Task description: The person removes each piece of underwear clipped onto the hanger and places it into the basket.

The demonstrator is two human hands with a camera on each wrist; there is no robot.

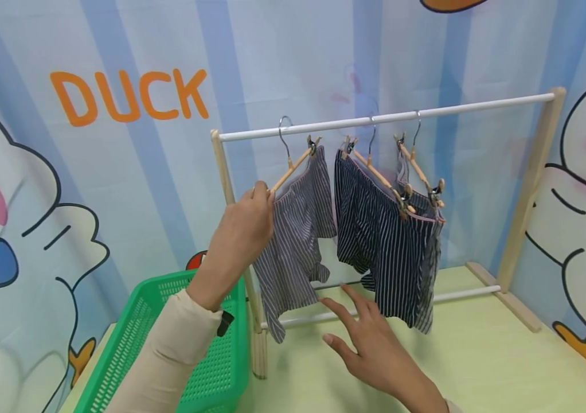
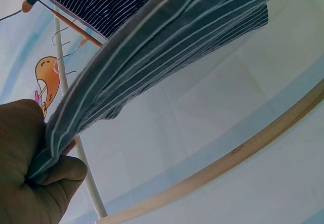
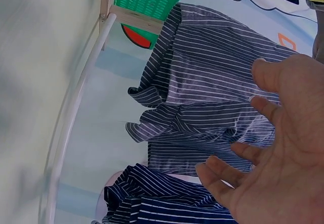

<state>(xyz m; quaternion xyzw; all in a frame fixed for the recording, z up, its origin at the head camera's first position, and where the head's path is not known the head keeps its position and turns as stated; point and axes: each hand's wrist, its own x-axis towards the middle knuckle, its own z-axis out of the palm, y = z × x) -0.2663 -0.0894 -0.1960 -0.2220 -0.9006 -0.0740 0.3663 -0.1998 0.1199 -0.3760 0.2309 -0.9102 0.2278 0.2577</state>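
Observation:
My left hand [image 1: 243, 229] pinches the near waist corner of grey striped shorts [image 1: 295, 246], by the near end of their wooden hanger [image 1: 293, 167]. In the left wrist view, the shorts' cloth [image 2: 136, 57] runs up from between thumb and fingers. Whether a clip sits under the left hand is hidden. The hanger's hook is over the rack's white top rail [image 1: 324, 125], and its far clip holds the waistband. My right hand [image 1: 375, 350] is open with fingers spread, just below and right of the shorts' lower hem, seemingly holding nothing.
Dark striped shorts [image 1: 362, 221] and another dark striped pair [image 1: 401, 275] hang on clip hangers to the right. A green basket [image 1: 135, 295] stands left of the rack. The rack's wooden post [image 1: 527, 201] rises at the right, with a lower white rail [image 1: 465, 294] near the tabletop.

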